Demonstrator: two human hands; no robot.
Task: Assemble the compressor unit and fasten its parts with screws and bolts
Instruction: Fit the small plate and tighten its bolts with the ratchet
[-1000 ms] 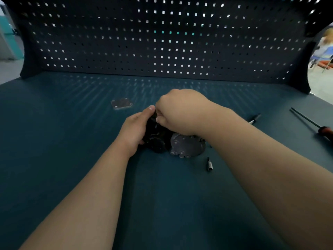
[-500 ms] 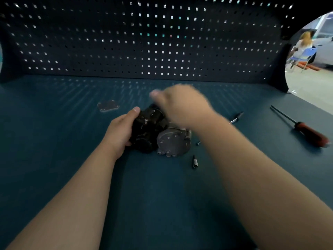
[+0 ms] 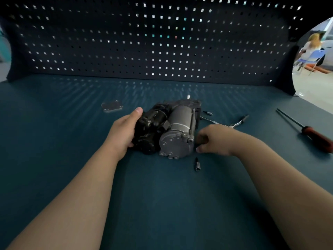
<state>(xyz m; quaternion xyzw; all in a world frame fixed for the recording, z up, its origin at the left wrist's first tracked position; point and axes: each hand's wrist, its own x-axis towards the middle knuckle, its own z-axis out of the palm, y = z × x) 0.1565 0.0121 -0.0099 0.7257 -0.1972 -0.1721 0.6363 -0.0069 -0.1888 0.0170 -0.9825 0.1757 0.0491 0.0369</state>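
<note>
Compressor unit [image 3: 171, 129] mid-table, black and grey bodies already together, left hand [image 3: 122, 130] wrapped round the black end. Right hand [image 3: 214, 139] curled low just beside the grey end cap [image 3: 175, 147]; cannot tell whether pinching anything. Seems well short of finished: loose bolt [image 3: 197, 164], cover plate [image 3: 112, 106] and screwdriver [image 3: 313, 134] lying apart, unused.

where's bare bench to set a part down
Bare: the left side, beyond the left hand and nearer than the flat plate; the near middle, in front of the socket bit; the back strip under the pegboard. Crowded: right of the compressor unit, with the right hand, a bolt, a slim metal tool and the screwdriver.
</note>
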